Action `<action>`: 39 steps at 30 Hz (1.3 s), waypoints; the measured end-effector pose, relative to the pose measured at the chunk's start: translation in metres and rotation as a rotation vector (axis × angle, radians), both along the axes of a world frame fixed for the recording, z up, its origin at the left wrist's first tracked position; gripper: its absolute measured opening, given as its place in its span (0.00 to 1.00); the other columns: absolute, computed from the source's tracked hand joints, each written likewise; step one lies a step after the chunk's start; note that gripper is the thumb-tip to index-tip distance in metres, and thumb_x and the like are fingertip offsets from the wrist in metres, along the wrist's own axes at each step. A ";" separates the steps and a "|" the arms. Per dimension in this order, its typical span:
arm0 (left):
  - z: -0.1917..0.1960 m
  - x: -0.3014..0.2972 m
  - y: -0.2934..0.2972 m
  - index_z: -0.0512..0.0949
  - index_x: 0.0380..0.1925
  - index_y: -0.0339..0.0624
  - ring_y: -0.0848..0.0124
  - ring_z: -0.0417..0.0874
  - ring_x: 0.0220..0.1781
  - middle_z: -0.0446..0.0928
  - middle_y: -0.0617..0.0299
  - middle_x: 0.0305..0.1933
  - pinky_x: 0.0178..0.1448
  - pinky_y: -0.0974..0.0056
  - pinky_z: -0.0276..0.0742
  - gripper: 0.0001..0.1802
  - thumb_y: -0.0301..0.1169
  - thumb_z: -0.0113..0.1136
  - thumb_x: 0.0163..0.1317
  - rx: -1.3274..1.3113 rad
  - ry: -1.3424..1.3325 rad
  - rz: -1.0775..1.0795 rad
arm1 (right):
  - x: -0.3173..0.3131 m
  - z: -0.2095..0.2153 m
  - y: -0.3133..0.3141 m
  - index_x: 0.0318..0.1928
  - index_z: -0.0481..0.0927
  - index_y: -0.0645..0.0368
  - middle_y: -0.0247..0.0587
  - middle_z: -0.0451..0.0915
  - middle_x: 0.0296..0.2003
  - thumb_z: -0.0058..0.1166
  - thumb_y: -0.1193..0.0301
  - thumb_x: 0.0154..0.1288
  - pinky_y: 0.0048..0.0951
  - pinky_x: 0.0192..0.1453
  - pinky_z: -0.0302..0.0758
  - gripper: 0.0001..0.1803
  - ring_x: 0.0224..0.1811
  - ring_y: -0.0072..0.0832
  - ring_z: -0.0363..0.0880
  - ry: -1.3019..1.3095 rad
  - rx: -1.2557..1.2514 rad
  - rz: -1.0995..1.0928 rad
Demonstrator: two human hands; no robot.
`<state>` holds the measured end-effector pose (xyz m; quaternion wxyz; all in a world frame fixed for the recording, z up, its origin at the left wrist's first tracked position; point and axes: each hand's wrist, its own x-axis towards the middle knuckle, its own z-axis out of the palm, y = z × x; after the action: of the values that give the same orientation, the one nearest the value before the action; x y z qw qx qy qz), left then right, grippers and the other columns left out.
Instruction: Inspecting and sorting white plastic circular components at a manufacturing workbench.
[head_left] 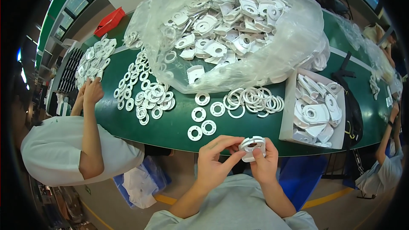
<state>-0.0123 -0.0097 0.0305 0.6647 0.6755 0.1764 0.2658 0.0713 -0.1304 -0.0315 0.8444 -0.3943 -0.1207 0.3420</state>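
Observation:
Just off the table's near edge, my two hands hold a white plastic part (248, 156) with a round ring-shaped top and a dark hole in its middle. My left hand (214, 162) pinches it from the left with thumb and fingers. On the other side, my right hand (266, 164) grips it, the thumb pressed on its front. Nearest to the left hand on the table lie a few loose flat white rings (195, 133). Beyond the held part is a heap of thinner, wider white rings (251, 101).
A big clear plastic bag (294, 53) of white parts fills the far middle of the green table (179, 142). To the right stands a white box (288, 121) of finished-looking parts beside a black bag (352, 119). More rings (149, 98) lie left; a co-worker (81, 149) sits there.

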 end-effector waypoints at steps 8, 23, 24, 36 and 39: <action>-0.003 -0.002 0.006 0.81 0.41 0.28 0.71 0.81 0.37 0.80 0.53 0.39 0.41 0.71 0.79 0.12 0.14 0.61 0.56 0.068 0.067 -0.028 | -0.001 0.004 -0.001 0.45 0.74 0.65 0.39 0.79 0.42 0.57 0.76 0.65 0.26 0.47 0.75 0.10 0.42 0.23 0.78 -0.276 -0.145 -0.033; -0.012 0.004 -0.005 0.81 0.40 0.32 0.71 0.83 0.30 0.81 0.55 0.36 0.33 0.71 0.80 0.09 0.18 0.61 0.58 0.196 0.080 0.117 | 0.003 0.025 0.002 0.46 0.75 0.68 0.41 0.81 0.39 0.53 0.79 0.65 0.24 0.41 0.78 0.10 0.37 0.25 0.81 -0.170 -0.220 0.025; -0.016 0.003 -0.005 0.81 0.40 0.32 0.71 0.83 0.30 0.81 0.55 0.36 0.33 0.71 0.80 0.09 0.18 0.61 0.58 0.197 0.079 0.113 | 0.004 0.026 0.001 0.46 0.76 0.69 0.42 0.82 0.38 0.52 0.79 0.65 0.24 0.41 0.79 0.10 0.36 0.27 0.82 -0.209 -0.227 -0.002; -0.010 0.001 0.019 0.84 0.40 0.38 0.69 0.81 0.31 0.82 0.59 0.33 0.34 0.69 0.77 0.16 0.20 0.70 0.47 0.470 -0.059 -0.078 | 0.010 0.028 0.000 0.35 0.81 0.69 0.40 0.82 0.27 0.52 0.78 0.64 0.22 0.34 0.78 0.06 0.29 0.24 0.83 -0.417 -0.359 0.065; -0.008 -0.003 0.020 0.84 0.35 0.34 0.70 0.81 0.29 0.81 0.56 0.31 0.32 0.72 0.74 0.14 0.17 0.70 0.43 0.475 -0.059 -0.091 | 0.011 0.025 -0.001 0.33 0.81 0.69 0.36 0.81 0.23 0.52 0.79 0.63 0.20 0.31 0.74 0.06 0.26 0.20 0.80 -0.515 -0.386 0.051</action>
<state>-0.0155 0.0098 0.0229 0.5036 0.8120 0.0589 0.2892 0.0825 -0.1310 -0.0065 0.6868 -0.6176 -0.2733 0.2687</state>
